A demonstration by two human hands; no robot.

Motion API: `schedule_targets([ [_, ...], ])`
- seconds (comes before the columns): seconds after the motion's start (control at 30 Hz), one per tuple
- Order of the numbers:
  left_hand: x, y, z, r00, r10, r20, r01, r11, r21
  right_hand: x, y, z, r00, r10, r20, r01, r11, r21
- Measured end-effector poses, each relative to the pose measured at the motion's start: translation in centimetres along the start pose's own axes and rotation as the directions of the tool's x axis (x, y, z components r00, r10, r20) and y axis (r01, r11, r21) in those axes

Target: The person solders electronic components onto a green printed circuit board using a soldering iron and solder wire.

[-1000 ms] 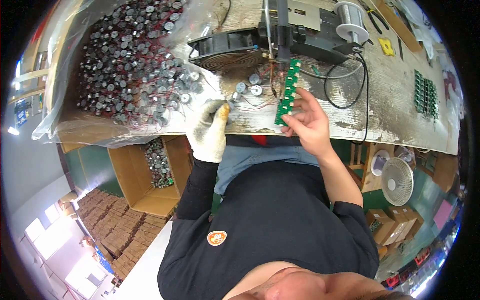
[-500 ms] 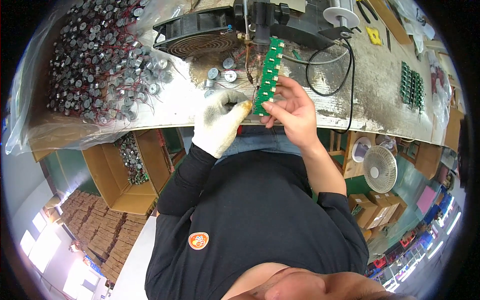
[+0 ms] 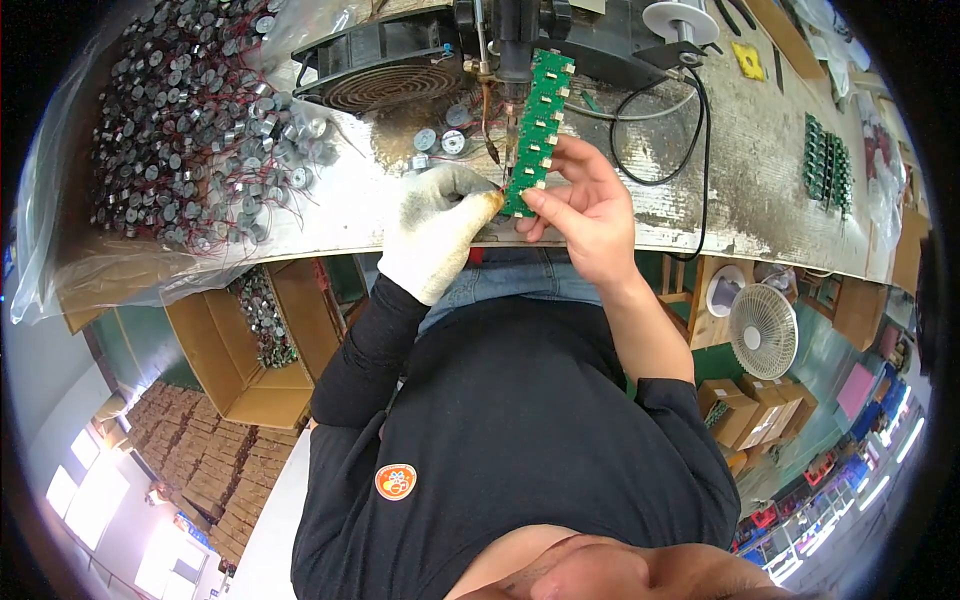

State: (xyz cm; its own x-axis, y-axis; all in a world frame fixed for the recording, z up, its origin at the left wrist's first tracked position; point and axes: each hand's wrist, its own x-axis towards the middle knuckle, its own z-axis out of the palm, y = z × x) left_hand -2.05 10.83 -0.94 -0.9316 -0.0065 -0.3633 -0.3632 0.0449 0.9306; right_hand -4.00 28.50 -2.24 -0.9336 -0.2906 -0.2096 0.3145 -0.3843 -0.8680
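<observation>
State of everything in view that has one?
Board: held, slightly tilted
Right hand: bare, gripping the board
Left hand: gloved, at the board's lower end
Motors: loose, heaped
Box: open, partly filled
Spool: mounted
White fan: on or off, can't tell

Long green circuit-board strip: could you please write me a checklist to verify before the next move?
1. Long green circuit-board strip held by the bare right hand: ok.
2. White-gloved left hand at the strip's near end: ok.
3. Anything pinched in that gloved hand: cannot tell, hidden.
4. Loose round silver motors on the table, apart from the strip: ok.
5. Strip clear of the black vertical machine part: cannot tell from this view.
</observation>
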Motion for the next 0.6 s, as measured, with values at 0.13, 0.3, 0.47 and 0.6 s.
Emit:
schedule_targets([
  [0.13,0.14,0.06,-0.08,0.998,-0.050,0.026,0.052,0.993,-0.102,0.28,-0.07,0.11,1.000,-0.005,-0.014,0.005,1.000,0.000],
  [0.3,0.27,-0.08,-0.15,0.995,-0.097,0.034,0.102,0.977,-0.187,0.47,-0.11,0.05,1.000,-0.016,-0.008,0.016,1.000,0.020],
  [0.47,-0.07,0.56,0.22,0.998,-0.062,0.028,0.066,0.980,-0.188,0.16,-0.38,0.03,1.000,-0.028,0.000,0.028,1.000,0.009],
  [0.6,-0.04,-0.20,0.03,0.998,-0.053,0.033,0.057,0.991,-0.123,0.06,0.11,-0.16,0.999,-0.034,0.003,0.034,0.999,-0.009],
])
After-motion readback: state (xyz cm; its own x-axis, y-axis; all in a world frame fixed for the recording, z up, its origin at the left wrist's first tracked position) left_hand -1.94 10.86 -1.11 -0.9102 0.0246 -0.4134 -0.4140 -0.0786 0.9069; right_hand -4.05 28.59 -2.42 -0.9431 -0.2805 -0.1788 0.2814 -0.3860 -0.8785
